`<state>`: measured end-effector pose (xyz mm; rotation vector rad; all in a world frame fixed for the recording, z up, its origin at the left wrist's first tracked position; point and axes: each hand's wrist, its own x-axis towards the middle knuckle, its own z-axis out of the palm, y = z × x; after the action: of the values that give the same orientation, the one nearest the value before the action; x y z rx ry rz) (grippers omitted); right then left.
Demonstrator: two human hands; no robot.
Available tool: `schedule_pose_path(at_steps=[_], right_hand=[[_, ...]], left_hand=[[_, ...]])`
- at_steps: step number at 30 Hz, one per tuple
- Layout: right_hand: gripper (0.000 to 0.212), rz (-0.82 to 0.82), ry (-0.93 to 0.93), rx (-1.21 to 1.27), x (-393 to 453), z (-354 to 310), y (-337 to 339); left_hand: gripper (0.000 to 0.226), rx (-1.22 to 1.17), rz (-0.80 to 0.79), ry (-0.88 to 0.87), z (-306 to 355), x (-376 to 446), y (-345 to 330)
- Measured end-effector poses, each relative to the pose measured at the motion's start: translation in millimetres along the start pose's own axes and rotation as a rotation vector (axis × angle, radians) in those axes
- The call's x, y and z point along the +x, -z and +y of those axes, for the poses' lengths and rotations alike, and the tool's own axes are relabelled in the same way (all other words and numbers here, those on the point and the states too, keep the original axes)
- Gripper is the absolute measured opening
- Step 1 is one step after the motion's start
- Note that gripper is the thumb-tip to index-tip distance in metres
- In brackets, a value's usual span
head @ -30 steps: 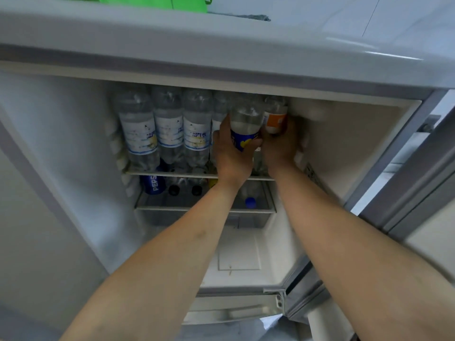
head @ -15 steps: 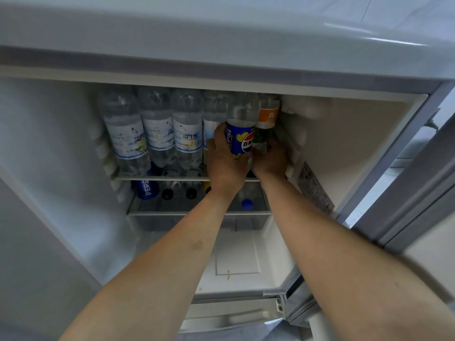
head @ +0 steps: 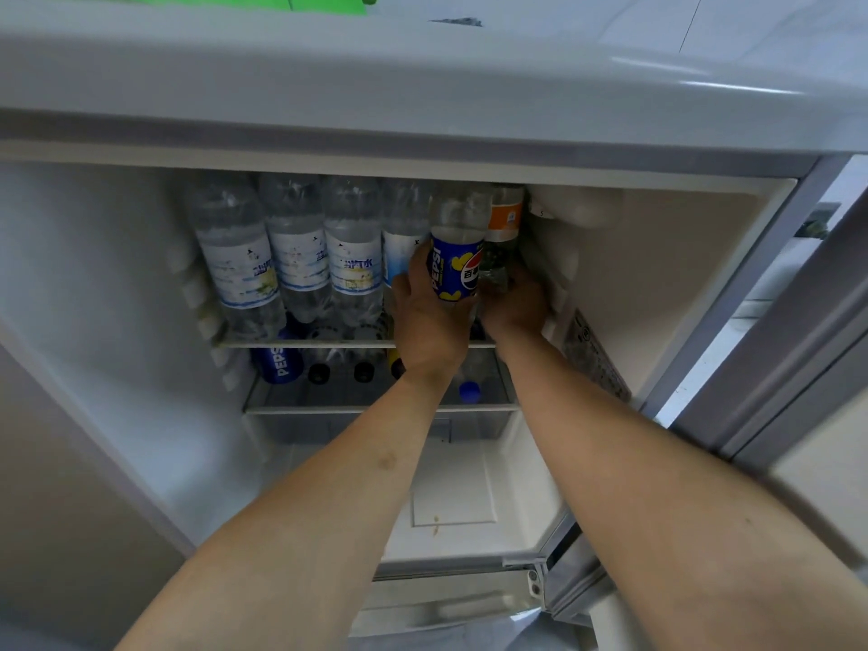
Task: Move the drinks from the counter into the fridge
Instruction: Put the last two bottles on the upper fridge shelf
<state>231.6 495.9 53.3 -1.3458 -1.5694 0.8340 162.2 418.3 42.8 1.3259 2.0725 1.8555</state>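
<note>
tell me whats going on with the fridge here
A person is loading drinks into an open fridge. The left hand grips a Pepsi bottle with a blue and yellow label at the upper shelf. The right hand holds a bottle with an orange label beside it, against the right wall. Four water bottles already stand in a row on that shelf to the left. More bottles sit on the shelf below, including another Pepsi.
</note>
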Motion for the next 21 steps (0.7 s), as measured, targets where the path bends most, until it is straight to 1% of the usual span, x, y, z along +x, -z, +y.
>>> schedule_pose_path(at_steps=[4,7,9,14,18,21], right_hand=[[0.03,0.02,-0.038,0.052,-2,1,-3],[0.035,0.034,-0.045,0.112,-5,2,-3],[0.038,0.045,-0.031,0.13,-7,2,-3],[0.033,0.153,0.004,0.258,-19,-1,-5],[0.019,0.235,0.063,0.37,-33,-2,-7],[0.025,0.228,0.104,0.401,-53,2,-7]], left_hand=[[0.092,-0.012,-0.02,0.008,-3,-1,1],[0.083,-0.046,-0.008,0.003,-7,-3,3],[0.078,-0.048,0.0,0.001,-11,-8,4],[0.071,-0.051,-0.022,0.0,-15,-15,10],[0.061,-0.058,0.035,-0.043,-24,-22,25],[0.054,0.0,0.056,-0.025,-36,-30,40]])
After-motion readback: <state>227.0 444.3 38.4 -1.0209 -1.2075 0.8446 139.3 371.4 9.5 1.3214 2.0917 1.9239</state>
